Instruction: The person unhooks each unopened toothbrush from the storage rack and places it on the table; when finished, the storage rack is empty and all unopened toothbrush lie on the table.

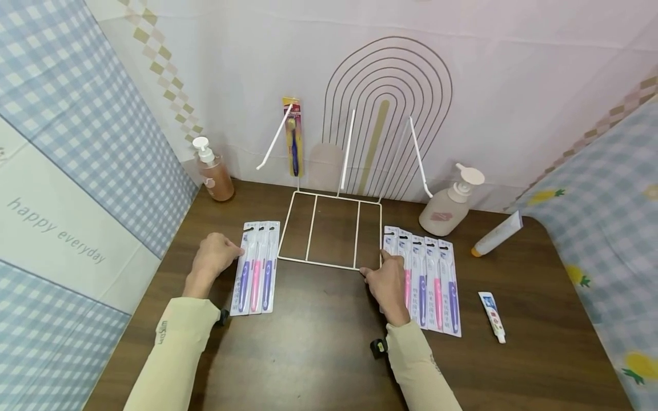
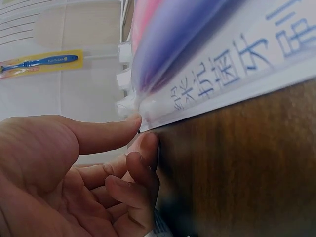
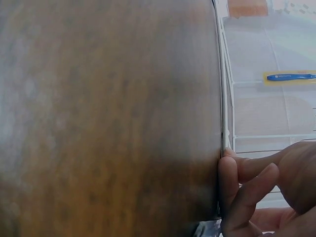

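Observation:
My left hand (image 1: 213,257) pinches the left edge of a packaged purple toothbrush (image 1: 244,282) between thumb and finger. That pack lies at the outer side of a short row, beside a pink one (image 1: 256,279) and another purple one (image 1: 268,279). In the left wrist view the thumb (image 2: 106,136) lies on the edge of the pack. My right hand (image 1: 388,285) grips the front right corner of the white wire rack (image 1: 331,265), thumb and finger at the wire. It partly covers the left packs of a longer toothbrush row (image 1: 437,285).
A yellow toothbrush pack (image 1: 294,137) hangs on the rack's left prong; the other two prongs (image 1: 348,148) jut out bare. An amber pump bottle (image 1: 216,177) stands back left, a white pump bottle (image 1: 448,208) back right. Two tubes, one upright (image 1: 497,234) and one lying (image 1: 492,317), are at right.

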Demonstrator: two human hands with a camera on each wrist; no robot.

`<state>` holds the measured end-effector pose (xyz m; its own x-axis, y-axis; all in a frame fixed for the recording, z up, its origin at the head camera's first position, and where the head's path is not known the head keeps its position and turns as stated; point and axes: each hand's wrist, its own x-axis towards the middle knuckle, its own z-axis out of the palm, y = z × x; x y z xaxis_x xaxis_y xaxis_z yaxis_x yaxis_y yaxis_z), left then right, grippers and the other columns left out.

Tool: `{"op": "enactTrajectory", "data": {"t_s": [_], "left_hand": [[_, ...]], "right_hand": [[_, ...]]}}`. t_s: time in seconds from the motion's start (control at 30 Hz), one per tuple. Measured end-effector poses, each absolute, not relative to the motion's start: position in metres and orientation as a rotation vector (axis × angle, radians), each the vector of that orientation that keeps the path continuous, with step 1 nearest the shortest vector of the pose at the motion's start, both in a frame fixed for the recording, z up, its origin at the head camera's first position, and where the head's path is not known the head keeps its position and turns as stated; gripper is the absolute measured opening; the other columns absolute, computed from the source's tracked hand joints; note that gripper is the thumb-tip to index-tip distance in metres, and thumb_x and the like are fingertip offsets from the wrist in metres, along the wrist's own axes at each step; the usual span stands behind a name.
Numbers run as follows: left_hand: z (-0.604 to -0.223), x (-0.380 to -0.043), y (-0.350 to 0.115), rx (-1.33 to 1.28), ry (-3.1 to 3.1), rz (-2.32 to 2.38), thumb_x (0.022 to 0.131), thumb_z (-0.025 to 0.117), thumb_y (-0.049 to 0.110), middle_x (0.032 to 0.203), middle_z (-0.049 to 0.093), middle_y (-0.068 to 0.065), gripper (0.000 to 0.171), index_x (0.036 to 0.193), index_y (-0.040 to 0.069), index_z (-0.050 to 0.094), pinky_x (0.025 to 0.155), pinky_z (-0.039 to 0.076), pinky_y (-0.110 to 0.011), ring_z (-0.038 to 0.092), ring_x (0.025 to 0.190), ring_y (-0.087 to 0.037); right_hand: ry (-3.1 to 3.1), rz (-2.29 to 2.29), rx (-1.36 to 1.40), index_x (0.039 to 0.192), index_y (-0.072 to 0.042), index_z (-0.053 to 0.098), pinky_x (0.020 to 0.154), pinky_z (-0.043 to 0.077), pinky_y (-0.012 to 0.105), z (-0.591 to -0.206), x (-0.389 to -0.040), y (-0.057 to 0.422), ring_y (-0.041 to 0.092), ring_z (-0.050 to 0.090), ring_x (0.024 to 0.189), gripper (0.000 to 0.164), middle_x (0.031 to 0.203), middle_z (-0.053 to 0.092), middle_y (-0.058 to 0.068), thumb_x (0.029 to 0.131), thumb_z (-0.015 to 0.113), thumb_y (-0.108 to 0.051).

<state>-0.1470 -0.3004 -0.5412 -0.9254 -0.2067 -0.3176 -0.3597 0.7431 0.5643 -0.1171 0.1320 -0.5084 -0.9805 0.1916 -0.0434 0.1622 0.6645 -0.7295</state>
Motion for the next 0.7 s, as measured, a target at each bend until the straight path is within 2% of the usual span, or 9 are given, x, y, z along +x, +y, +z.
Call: {"op": "enactTrajectory", "data": {"t_s": [0.17,0.27,0.57,0.7], "left_hand": [[-0.497,-0.128,-0.282,-0.464,2.675,0.992,0.101,0.079,0.029,0.087,0.077,-0.012,0.032,0.100,-0.001,0.089,0.066,0.052,-0.040,0.066,0.083,-0.030],[-0.474,-0.118,-0.272,-0.458,2.669,0.998,0.104,0.077,0.028,0.082,0.073,-0.010,0.034,0.104,-0.005,0.087,0.064,0.050,-0.037,0.065,0.081,-0.028],[-0.460,-0.121,-0.267,-0.445,2.698,0.977,0.107,0.074,0.030,0.078,0.069,-0.005,0.036,0.098,-0.004,0.085,0.065,0.047,-0.036,0.061,0.081,-0.024],[-0.448,-0.134,-0.263,-0.423,2.725,0.968,0.108,0.073,0.033,0.090,0.077,-0.014,0.039,0.106,-0.004,0.086,0.068,0.051,-0.040,0.066,0.089,-0.030]], "right_hand": [[-2.841,1.265,-0.321,0.157,0.016,0.057,0.108,0.057,0.061,-0.506,-0.116,0.131,0.051,0.067,0.116,0.078,0.142,0.060,0.042,0.091,0.092,-0.007],[-2.860,1.272,-0.327,0.159,0.015,0.056,0.111,0.057,0.062,-0.506,-0.116,0.131,0.052,0.066,0.119,0.079,0.145,0.059,0.042,0.093,0.091,-0.008],[-2.868,1.262,-0.344,0.159,0.014,0.057,0.112,0.056,0.061,-0.504,-0.117,0.130,0.051,0.066,0.121,0.078,0.145,0.059,0.041,0.093,0.091,-0.009],[-2.867,1.264,-0.339,0.159,0.014,0.058,0.112,0.056,0.061,-0.505,-0.117,0.130,0.051,0.066,0.120,0.078,0.145,0.060,0.041,0.093,0.092,-0.008]]}}
